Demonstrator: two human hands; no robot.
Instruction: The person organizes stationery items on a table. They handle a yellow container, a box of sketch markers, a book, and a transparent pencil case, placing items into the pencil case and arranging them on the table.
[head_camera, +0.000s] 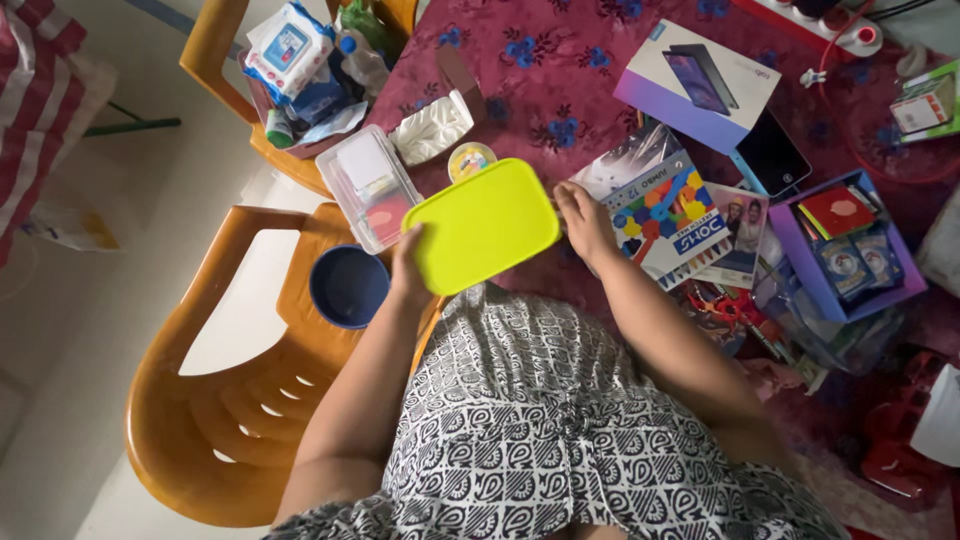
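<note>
Holding a lime-green rectangular lid (483, 225) between both hands, flat and slightly tilted, above the edge of the bench (560, 90) with its maroon flowered cloth. Left hand (408, 268) gripping the lid's near left corner, fingers curled under; right hand (585, 222) pressed against the right edge, fingers closed on it. Just beyond the left hand — a clear plastic box (372, 187); below it, a dark blue bowl (348, 286) on an orange plastic chair (215, 400). Just right of the right hand — a colourful crayon box (665, 215).
</note>
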